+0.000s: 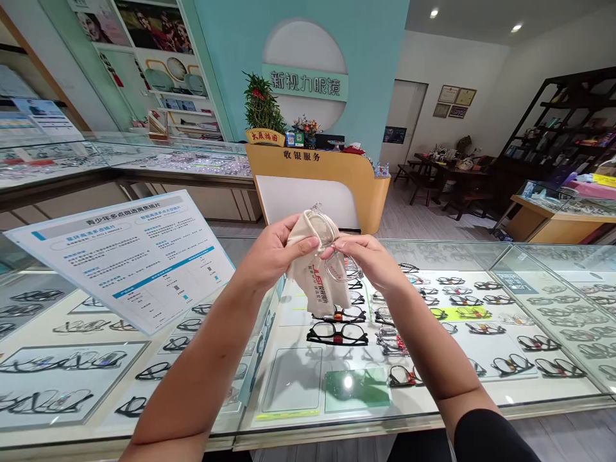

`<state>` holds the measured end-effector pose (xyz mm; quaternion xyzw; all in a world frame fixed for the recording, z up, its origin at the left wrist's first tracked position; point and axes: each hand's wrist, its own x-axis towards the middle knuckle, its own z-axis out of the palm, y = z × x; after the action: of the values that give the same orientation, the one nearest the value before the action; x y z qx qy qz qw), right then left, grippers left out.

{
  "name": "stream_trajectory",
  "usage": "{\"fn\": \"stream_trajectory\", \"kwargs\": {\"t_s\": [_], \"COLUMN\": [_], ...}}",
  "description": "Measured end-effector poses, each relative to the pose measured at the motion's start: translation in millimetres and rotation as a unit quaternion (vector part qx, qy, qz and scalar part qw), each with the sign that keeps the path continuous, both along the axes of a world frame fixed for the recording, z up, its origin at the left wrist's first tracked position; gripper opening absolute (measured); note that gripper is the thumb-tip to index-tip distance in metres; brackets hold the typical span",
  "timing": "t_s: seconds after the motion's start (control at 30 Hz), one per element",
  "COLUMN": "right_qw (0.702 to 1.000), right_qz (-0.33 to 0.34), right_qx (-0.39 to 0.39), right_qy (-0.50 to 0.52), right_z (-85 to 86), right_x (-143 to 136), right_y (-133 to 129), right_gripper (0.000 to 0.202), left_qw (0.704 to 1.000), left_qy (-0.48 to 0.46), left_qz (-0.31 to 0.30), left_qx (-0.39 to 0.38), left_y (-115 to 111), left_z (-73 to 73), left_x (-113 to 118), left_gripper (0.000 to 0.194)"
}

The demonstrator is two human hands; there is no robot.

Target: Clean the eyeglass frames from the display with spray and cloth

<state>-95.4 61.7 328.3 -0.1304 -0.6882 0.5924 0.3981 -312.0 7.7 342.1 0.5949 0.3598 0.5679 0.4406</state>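
Observation:
A cream cloth pouch [323,282] with printed lettering hangs above the glass display counter, its upper part held in my left hand [282,251], fingers closed round it. Beside its opening, my right hand [366,255] pinches a pair of clear-framed glasses [342,266]. One lens of the glasses hangs below my right fingers, while another rounded part shows at the pouch's mouth. How far the glasses sit inside the cloth is hard to tell.
Rows of eyeglasses [337,333] lie under the counter glass [293,427]. A printed sheet [129,256] stands at the left. Beyond the counter is a wooden reception desk [312,163] with a plant [262,106]; a dark table [457,167] and shelves stand at the right.

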Motion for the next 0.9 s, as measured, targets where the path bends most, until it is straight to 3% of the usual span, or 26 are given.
{"fn": "stream_trajectory", "kwargs": {"t_s": [0.17, 0.4, 0.57, 0.73, 0.9], "right_qw": [1.0, 0.998, 0.996, 0.996, 0.994], "right_qz": [0.012, 0.038, 0.051, 0.05, 0.041], "right_qx": [0.006, 0.053, 0.072, 0.077, 0.085], "right_qy": [0.006, -0.023, -0.028, -0.019, -0.045], "right_z": [-3.6, -6.7, -6.6, -4.1, -2.2], "right_x": [-2.1, -8.9, -9.3, -5.7, -3.0], "right_y": [1.2, -1.7, -4.5, -2.6, -1.8], "right_gripper": [0.035, 0.049, 0.047, 0.048, 0.054], "left_qw": [0.999, 0.995, 0.985, 0.991, 0.988], "left_qy": [-0.007, -0.007, -0.043, -0.046, -0.073], "left_qz": [0.028, 0.075, 0.141, 0.102, 0.127], "left_qx": [0.02, 0.066, 0.091, 0.072, 0.048], "left_y": [0.3, 5.3, 7.2, 6.6, 7.5], "left_z": [-3.3, -11.8, -14.9, -14.8, -14.5], "left_x": [6.9, 20.7, 25.9, 20.0, 20.1], "left_gripper": [0.06, 0.048, 0.058, 0.061, 0.063]}}
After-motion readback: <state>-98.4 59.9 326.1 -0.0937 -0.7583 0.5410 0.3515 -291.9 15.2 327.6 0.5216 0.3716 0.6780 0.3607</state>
